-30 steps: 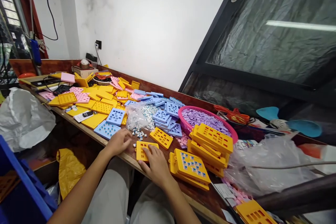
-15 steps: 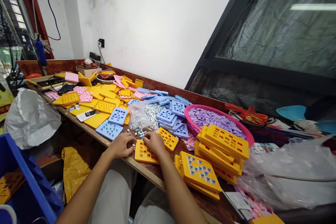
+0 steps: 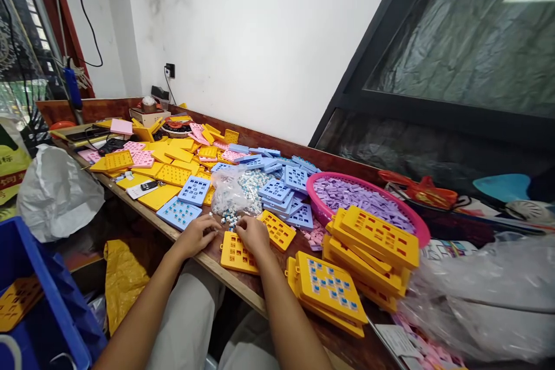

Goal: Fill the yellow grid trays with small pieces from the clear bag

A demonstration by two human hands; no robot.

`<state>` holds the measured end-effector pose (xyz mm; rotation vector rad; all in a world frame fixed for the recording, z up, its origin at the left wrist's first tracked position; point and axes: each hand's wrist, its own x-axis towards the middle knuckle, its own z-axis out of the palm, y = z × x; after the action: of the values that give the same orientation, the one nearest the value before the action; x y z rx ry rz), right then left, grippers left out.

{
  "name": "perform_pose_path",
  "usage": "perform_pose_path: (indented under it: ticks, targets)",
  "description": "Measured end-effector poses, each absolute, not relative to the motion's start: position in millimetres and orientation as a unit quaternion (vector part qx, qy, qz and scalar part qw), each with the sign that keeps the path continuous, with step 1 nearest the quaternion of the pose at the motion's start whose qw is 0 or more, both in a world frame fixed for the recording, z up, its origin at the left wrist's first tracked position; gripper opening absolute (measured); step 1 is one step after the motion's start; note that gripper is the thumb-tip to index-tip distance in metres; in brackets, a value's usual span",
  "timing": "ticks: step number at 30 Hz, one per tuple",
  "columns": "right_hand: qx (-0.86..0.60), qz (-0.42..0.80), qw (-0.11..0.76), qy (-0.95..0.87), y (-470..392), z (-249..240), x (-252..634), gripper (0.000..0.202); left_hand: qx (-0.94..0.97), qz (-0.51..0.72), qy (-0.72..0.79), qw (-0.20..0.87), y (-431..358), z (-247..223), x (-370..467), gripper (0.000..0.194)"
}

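Observation:
In the head view a yellow plate with square holes (image 3: 237, 255) lies flat at the table's front edge. My right hand (image 3: 255, 237) reaches over its upper right part, fingers bent together in a pinch; whatever they hold is hidden. Just left of the plate, apart from it, my left hand (image 3: 198, 237) rests by the edge with curled fingers closed toward the thumb. Anything between them is too small to make out. Small white and blue pieces (image 3: 229, 218) lie loose beyond both hands, in front of a clear plastic bag (image 3: 229, 191) with more of them.
Blue plates (image 3: 178, 213) lie left and stacked blue ones (image 3: 276, 192) behind. To the right are a yellow plate set with blue pieces (image 3: 332, 283), a yellow stack (image 3: 377, 237) and a pink basin rim (image 3: 313, 199) around purple pieces. A blue crate (image 3: 47, 277) stands lower left.
My left hand has moved slightly left and up, away from the yellow plate. My right hand stays over the plate. The whole view has shifted a little.

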<state>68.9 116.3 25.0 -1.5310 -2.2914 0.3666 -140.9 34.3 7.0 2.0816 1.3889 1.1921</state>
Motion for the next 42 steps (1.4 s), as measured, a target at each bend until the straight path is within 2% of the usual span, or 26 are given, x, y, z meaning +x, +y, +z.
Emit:
perform_pose_path:
  ticks: [5,10,13,17,23,31,37,42]
  targets:
    - [-0.530,0.145,0.205,-0.810,117.4,22.8,73.0,0.017,0.698,0.472,0.500,0.199,39.3,9.4,-132.2,0.013]
    - [-0.500,0.142,0.230,-0.823,100.9,35.2,89.8,0.023,0.683,0.466,0.509,0.239,39.4,16.6,-111.8,0.015]
    - [-0.442,0.130,0.213,-0.862,88.9,40.6,100.5,0.024,0.692,0.471,0.486,0.251,38.7,16.5,-102.7,0.013]
    - [-0.386,0.188,0.241,-0.870,83.1,34.2,104.7,0.027,0.700,0.472,0.478,0.243,40.1,13.6,-96.8,0.009]
    - [-0.390,0.215,0.272,-0.853,84.3,25.4,108.1,0.023,0.679,0.468,0.494,0.276,37.8,10.9,-89.7,0.022]
    - [-0.380,0.221,0.263,-0.859,86.2,23.0,113.4,0.024,0.685,0.460,0.500,0.265,34.8,7.3,-80.7,0.030]
    - [-0.373,0.210,0.293,-0.855,86.7,17.1,109.4,0.017,0.707,0.420,0.548,0.154,38.0,5.4,-74.2,0.023]
    - [-0.370,0.236,0.329,-0.836,86.6,12.8,104.8,0.020,0.725,0.386,0.551,0.148,42.0,9.9,-77.1,0.020]
